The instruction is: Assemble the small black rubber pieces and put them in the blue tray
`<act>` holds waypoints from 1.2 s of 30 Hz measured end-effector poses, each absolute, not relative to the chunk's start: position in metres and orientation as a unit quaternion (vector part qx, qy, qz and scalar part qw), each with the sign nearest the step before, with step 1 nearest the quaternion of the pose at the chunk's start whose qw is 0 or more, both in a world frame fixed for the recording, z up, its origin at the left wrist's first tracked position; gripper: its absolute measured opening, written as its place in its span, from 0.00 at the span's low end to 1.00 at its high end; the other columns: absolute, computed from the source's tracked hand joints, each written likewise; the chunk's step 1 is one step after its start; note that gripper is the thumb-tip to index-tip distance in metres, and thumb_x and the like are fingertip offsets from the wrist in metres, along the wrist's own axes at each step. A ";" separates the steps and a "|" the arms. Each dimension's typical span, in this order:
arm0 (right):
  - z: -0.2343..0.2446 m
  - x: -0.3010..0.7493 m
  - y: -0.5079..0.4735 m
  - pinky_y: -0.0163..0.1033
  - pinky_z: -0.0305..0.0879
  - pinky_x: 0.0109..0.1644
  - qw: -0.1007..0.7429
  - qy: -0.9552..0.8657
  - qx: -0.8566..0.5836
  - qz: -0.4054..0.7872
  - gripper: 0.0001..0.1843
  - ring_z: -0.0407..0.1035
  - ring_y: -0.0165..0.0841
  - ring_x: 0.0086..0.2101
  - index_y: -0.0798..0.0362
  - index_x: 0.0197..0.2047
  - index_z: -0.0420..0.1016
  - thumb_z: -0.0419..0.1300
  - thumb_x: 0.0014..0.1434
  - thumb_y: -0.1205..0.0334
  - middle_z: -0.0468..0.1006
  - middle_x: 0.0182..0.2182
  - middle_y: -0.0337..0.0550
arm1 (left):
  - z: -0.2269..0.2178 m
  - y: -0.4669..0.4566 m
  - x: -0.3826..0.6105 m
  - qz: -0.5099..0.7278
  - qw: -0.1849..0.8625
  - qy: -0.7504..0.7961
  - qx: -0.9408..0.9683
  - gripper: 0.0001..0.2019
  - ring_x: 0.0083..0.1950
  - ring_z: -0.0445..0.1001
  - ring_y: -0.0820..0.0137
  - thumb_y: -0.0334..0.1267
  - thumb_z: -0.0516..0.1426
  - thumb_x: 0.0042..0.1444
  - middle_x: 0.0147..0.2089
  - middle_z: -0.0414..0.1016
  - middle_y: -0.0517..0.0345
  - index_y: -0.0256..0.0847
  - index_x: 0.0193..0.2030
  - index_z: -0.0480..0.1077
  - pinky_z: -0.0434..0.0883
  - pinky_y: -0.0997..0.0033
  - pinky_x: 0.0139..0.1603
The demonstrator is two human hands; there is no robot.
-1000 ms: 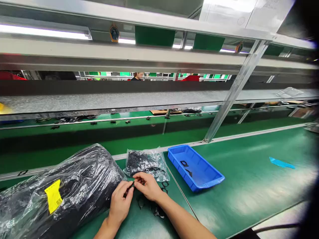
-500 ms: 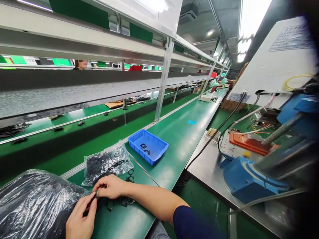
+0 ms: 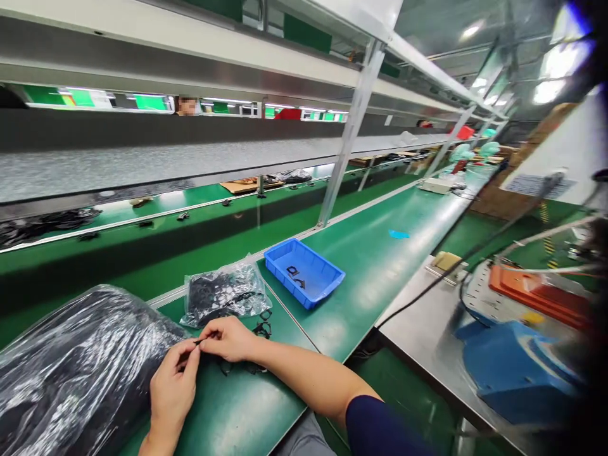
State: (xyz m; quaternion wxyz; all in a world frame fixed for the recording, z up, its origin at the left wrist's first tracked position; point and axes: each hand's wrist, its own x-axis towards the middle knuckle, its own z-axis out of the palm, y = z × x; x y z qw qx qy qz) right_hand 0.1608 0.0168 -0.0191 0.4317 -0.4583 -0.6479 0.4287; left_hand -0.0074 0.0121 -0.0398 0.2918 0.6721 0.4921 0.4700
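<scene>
My left hand [image 3: 173,386] and my right hand [image 3: 228,339] meet over the green belt [image 3: 380,266], both pinched on a small black part [image 3: 198,342] held between their fingertips. Several loose black parts [image 3: 259,332] lie on the belt just beyond my right hand. A small clear bag of black parts [image 3: 221,294] sits right behind them. A large clear bag of black material [image 3: 80,367] lies against my left hand's side. A blue tray [image 3: 304,272] with two black parts in it stands further right on the belt.
A blue and orange machine [image 3: 517,361] with cables stands on a metal table [image 3: 418,323] at the right. A slanted metal post [image 3: 349,136] holds shelves above the belt. A blue scrap [image 3: 399,234] lies further down the belt. A person is at work behind the shelf.
The view swung right and then back slightly left. My two hands stay together on the small black part, their fingertips shifting slightly.
</scene>
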 end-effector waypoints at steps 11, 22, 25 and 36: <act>-0.008 0.164 0.007 0.32 0.63 0.32 0.423 -0.715 -0.450 0.328 0.07 0.68 0.29 0.30 0.53 0.38 0.78 0.61 0.55 0.65 0.76 0.30 0.39 | -0.029 0.004 -0.001 0.500 0.245 0.436 0.707 0.05 0.43 0.75 0.69 0.37 0.54 0.60 0.43 0.74 0.53 0.41 0.39 0.71 0.75 0.71 0.39; -0.014 0.159 0.000 0.35 0.70 0.35 0.463 -0.701 -0.424 0.337 0.09 0.71 0.32 0.35 0.52 0.43 0.76 0.59 0.59 0.61 0.76 0.35 0.43 | -0.018 -0.006 0.003 0.562 0.190 0.416 0.689 0.03 0.43 0.76 0.69 0.32 0.56 0.58 0.41 0.77 0.52 0.40 0.36 0.71 0.75 0.69 0.42; -0.009 0.158 -0.003 0.35 0.70 0.35 0.468 -0.709 -0.422 0.316 0.09 0.71 0.32 0.34 0.51 0.42 0.76 0.58 0.60 0.62 0.76 0.35 0.43 | -0.016 -0.007 0.003 0.567 0.195 0.418 0.682 0.02 0.42 0.77 0.69 0.31 0.56 0.58 0.40 0.77 0.52 0.40 0.35 0.71 0.75 0.70 0.41; -0.007 0.159 -0.004 0.36 0.69 0.37 0.476 -0.744 -0.397 0.249 0.08 0.70 0.32 0.33 0.51 0.42 0.75 0.57 0.61 0.64 0.76 0.34 0.43 | -0.013 -0.006 0.003 0.561 0.202 0.407 0.692 0.04 0.42 0.76 0.69 0.30 0.56 0.57 0.41 0.76 0.52 0.40 0.36 0.72 0.75 0.69 0.41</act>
